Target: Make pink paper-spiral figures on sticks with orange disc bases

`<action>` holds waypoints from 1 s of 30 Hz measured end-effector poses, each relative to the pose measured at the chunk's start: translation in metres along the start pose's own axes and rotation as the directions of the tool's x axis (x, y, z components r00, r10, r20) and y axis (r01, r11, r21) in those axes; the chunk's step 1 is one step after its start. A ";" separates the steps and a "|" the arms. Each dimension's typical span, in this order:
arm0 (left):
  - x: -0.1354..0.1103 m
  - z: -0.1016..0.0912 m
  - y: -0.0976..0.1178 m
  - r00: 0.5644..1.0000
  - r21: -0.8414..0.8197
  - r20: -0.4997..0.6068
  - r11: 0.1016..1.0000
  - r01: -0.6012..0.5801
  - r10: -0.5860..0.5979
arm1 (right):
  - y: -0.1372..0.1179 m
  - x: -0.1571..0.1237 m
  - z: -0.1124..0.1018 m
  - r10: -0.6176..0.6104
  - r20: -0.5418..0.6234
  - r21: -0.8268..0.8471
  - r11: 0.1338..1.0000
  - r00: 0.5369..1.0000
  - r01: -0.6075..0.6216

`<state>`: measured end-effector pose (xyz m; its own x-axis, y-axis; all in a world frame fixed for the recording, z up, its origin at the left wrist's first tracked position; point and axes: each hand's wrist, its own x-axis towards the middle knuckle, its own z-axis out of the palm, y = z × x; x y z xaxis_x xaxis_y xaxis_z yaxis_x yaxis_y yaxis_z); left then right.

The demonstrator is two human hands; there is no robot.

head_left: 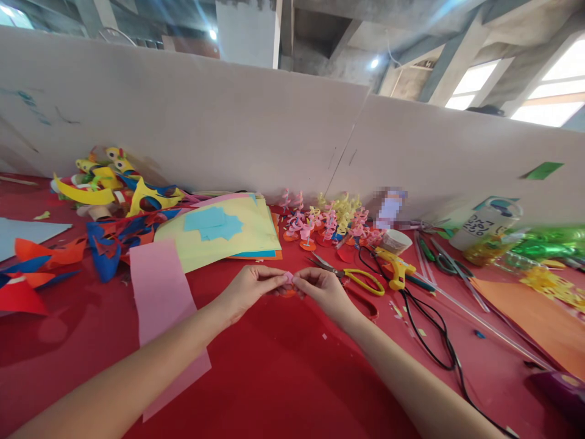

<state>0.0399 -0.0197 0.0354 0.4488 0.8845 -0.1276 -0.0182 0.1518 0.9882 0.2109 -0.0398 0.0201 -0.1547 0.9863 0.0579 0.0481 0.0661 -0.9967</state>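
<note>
My left hand (250, 288) and my right hand (322, 288) meet above the red table (283, 378), fingertips pinched together on a small pink paper piece (288, 278). An orange bit shows just beneath the pinch, partly hidden by my fingers. Both hands are closed on the piece. A pink paper strip (161, 311) lies under my left forearm. Yellow-handled scissors (356, 275) rest just right of my right hand.
Several finished pink and yellow paper figures (329, 222) stand behind my hands. Stacked coloured sheets (223, 235) and cut scraps (109, 238) lie to the left. A yellow glue gun (397, 267) with a black cord (429, 329), orange paper (534, 317) and a white partition (228, 128) are nearby.
</note>
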 end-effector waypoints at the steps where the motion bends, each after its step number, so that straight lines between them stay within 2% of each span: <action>1: 0.000 0.000 0.000 1.000 -0.008 0.002 1.000 0.004 -0.004 | 0.000 0.000 -0.001 0.007 0.008 0.017 1.000 1.000 -0.007; 15: -0.001 0.002 0.000 1.000 -0.083 0.023 0.996 0.015 -0.013 | -0.005 -0.002 -0.001 -0.011 0.046 0.006 1.000 0.999 0.010; 23: -0.004 0.004 0.001 0.996 -0.181 0.041 0.979 0.091 -0.085 | -0.005 -0.001 -0.001 -0.004 0.078 0.014 1.000 0.997 0.003; 26: -0.003 0.004 -0.001 0.999 -0.115 0.026 0.992 0.044 -0.041 | -0.002 -0.001 0.000 -0.010 0.060 -0.016 1.000 0.998 0.011; 30: 0.001 0.003 -0.005 0.996 0.099 0.011 0.991 -0.095 0.094 | 0.005 -0.001 0.002 -0.045 -0.007 -0.079 0.996 0.999 0.044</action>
<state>0.0425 -0.0211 0.0308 0.4548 0.8900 -0.0331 0.0277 0.0230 0.9994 0.2095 -0.0405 0.0152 -0.1502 0.9833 0.1031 0.1189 0.1215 -0.9854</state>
